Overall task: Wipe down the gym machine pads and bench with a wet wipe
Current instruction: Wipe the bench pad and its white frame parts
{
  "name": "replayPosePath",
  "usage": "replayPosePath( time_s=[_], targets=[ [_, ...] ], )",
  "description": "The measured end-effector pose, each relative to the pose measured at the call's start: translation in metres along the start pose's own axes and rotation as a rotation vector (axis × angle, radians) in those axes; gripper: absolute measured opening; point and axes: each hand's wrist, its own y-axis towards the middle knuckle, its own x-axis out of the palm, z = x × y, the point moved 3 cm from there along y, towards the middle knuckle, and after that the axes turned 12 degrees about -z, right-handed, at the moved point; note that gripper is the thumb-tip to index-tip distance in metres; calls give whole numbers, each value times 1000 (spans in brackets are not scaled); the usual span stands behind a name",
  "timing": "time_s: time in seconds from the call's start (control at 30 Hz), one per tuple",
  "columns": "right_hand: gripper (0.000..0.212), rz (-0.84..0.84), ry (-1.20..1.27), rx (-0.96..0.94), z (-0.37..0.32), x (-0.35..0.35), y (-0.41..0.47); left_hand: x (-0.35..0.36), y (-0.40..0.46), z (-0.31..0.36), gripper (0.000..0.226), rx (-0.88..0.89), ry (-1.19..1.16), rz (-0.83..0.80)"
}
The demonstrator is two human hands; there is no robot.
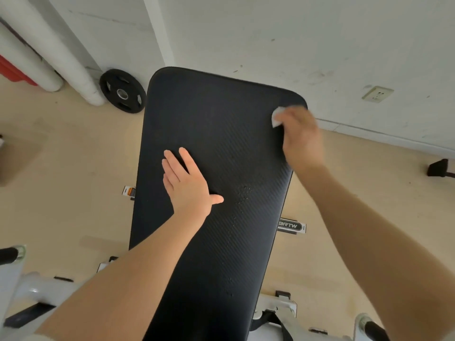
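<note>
On a black padded gym bench seen from above, both of my bare arms reach forward from the bottom of the view. The bench pad is long, with rounded far corners and a fine diagonal ribbed texture, and it runs away from me toward a white wall. My left hand lies flat on the pad left of its middle, palm down, fingers straight and held close together, thumb spread out to the right; it holds nothing. My right hand is at the far right corner of the pad, blurred, with its fingers curled down over a small white wet wipe. Only a crumpled bit of the wipe shows, sticking out past my fingers on the left and touching the pad just inside its right edge. A few small droplets glisten on the pad near its centre, just right of my left thumb.

Beneath the bench, a white frame bar carries a label reading BRTW on the right side. A black weight plate leans against the wall beside the far left corner of the bench, next to thick white pipes. A wall socket sits low on the wall to the right. The floor is pale beige
</note>
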Motion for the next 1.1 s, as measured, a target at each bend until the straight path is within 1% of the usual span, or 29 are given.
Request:
replayPosePath(
  time_s=[0.1, 0.17, 0.23, 0.27, 0.3, 0.33, 0.37, 0.4, 0.43, 0.5, 0.6, 0.7, 0.8, 0.83, 0.87, 0.9, 0.93, 1.0, 1.03, 1.1],
  targets=[
    [23, -96, 64, -77, -9, 19, -57, 0, 1, 2, 132, -12, -20, -2],
    [16, -224, 27, -123, -14, 31, -91, -1, 0, 3, 131, -16, -43, 5],
    [22, -358, 47, -150, -14, 35, -108, -1, -2, 3, 129, -4, -62, 28],
    [20, -359, 115, -114, -12, 29, -104, -1, -2, 2, 128, 5, -67, 43],
    [19, -329, 151, -60, -11, 19, -92, 0, -2, 2, 127, 9, -68, 53],
    [20, -254, 177, -13, -6, 8, -74, 1, -3, 1, 127, 6, -68, 58],
    [22, -146, 129, 20, 1, -3, -53, 1, -2, 1, 128, 2, -69, 61],
    [22, -82, 103, 65, 6, -14, -30, 1, -2, 1, 128, -3, -69, 64],
    [22, -36, 126, 109, 11, -22, -10, 1, -1, 1, 129, -6, -67, 69],
    [21, -9, 119, 138, 15, -24, 16, 0, 1, 2, 129, -14, -64, 77],
    [22, 7, 108, 57, 11, -1, -4, 0, 3, 1, 130, -29, -58, 77],
    [22, -90, 141, 24, 3, 26, -64, 1, 0, 2, 130, -18, -40, 58],
    [24, -315, 114, 16, -9, 53, -132, 2, -3, 3, 129, -20, -50, 55],
    [24, -396, 124, -21, -14, 58, -151, 2, -3, 3, 129, -23, -57, 57],
    [25, -450, 137, -34, -17, 62, -165, 2, -3, 3, 129, -20, -62, 62],
    [24, -463, 133, -56, -20, 60, -172, 2, -2, 2, 128, -12, -65, 66],
    [20, -444, 152, -2, -22, 51, -167, 2, -2, 1, 128, 0, -62, 69],
    [21, -293, 36, 25, -16, 35, -143, 3, -3, -2, 128, 18, -44, 73],
    [20, -255, 90, 21, -15, 26, -124, 2, -2, -2, 128, 25, -38, 72],
    [20, -115, 88, 114, -5, 7, -85, 2, 0, -1, 129, 21, -39, 65]
  ],
)
